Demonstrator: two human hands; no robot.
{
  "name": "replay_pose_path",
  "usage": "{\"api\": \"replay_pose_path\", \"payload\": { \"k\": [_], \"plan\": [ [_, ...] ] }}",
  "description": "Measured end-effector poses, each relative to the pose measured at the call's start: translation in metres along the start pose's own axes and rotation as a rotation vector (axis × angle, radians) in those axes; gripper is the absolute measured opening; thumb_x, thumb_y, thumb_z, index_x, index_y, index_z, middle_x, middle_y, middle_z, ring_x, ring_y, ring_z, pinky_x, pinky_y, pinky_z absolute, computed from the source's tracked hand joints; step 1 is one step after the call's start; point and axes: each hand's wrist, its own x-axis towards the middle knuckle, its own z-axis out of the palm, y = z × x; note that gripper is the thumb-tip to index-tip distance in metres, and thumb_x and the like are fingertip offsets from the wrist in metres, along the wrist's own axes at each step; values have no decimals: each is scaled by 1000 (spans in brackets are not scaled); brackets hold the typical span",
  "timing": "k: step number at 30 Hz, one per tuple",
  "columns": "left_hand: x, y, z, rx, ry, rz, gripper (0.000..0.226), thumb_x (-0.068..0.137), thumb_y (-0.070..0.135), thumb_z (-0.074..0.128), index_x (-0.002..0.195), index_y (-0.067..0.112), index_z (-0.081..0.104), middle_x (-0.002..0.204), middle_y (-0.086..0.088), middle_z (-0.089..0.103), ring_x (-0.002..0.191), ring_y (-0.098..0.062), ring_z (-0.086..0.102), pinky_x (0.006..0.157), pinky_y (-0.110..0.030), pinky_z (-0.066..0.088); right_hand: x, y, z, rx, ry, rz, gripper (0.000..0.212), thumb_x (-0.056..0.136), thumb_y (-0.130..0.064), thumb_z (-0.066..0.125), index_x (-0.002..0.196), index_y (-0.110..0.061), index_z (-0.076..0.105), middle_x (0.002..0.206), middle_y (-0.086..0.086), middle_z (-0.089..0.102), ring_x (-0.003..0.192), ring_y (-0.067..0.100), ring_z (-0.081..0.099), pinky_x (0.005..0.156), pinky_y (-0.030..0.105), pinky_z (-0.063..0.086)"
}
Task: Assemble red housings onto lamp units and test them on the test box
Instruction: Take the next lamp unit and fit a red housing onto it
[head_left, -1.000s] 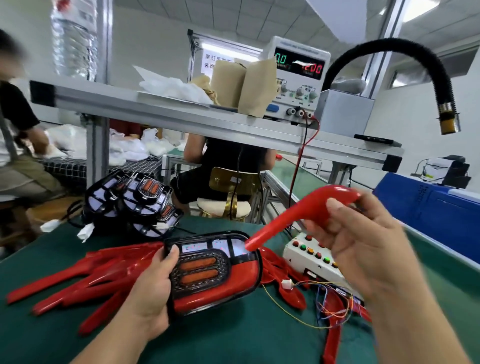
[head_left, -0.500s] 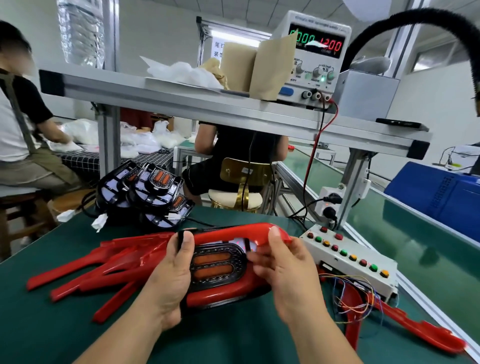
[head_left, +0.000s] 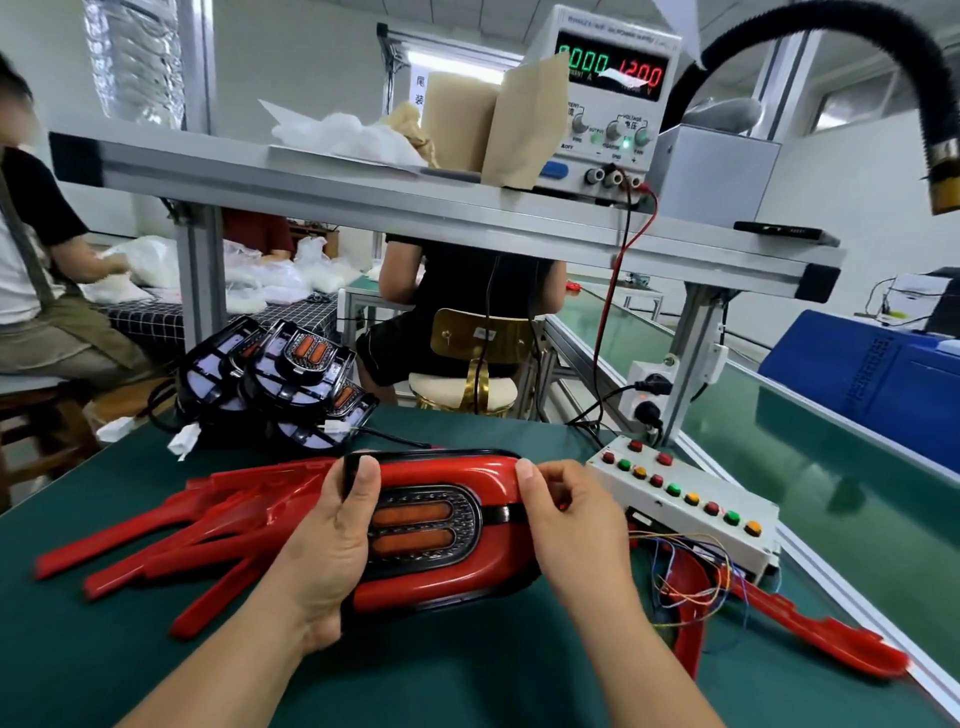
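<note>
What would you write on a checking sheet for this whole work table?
Surface: green mat, flat.
Job's things: red housing sits around a lamp unit; spare housings to the left; more lamp units behind; test box to the right.
Clutter: paper bags and plastic wrap on the shelf.
Hands: left hand and right hand both grip the red housing.
Cables: loose coloured wires by the test box; red lead hangs from the power supply.
Surroundings: two seated people behind; blue crate at right.
</note>
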Motion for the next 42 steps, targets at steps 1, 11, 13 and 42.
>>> {"api": "replay_pose_path", "payload": {
  "k": [1, 11, 13, 42],
  "plan": [
    [-1, 1, 2, 0, -3, 3, 41, 66, 75, 56, 103, 56, 58, 98, -4, 76, 84, -30, 75, 60, -45, 60, 1, 2, 1, -35, 13, -5, 30, 84, -58, 58, 89, -29, 61, 94, -10, 61, 90, 9, 57, 84, 31, 47],
    [-1, 4, -3, -32, -52, 33, 39, 73, 64, 63, 108, 48, 59, 104, -17, 74, 91, -41, 72, 70, -58, 57, -4, 9, 0, 832, -428, 369, 45, 72, -46, 76, 100, -11, 75, 103, 19, 73, 88, 33, 72, 71, 38, 58],
    [-3, 6, -3, -25, -76, 52, 38, 76, 60, 63, 110, 44, 60, 105, -19, 73, 90, -43, 72, 69, -55, 58, -3, 10, 0, 878, -426, 339, 45, 73, -39, 78, 102, -5, 73, 102, 22, 72, 84, 33, 72, 70, 39, 58],
    [-17, 14, 8, 88, 45, 29, 52, 72, 50, 69, 115, 23, 57, 93, -13, 76, 79, -36, 74, 54, -38, 59, -6, 11, 0, 897, -531, 331, 50, 71, -18, 78, 117, -4, 63, 98, 17, 74, 81, 29, 73, 64, 36, 58]
  ]
}}
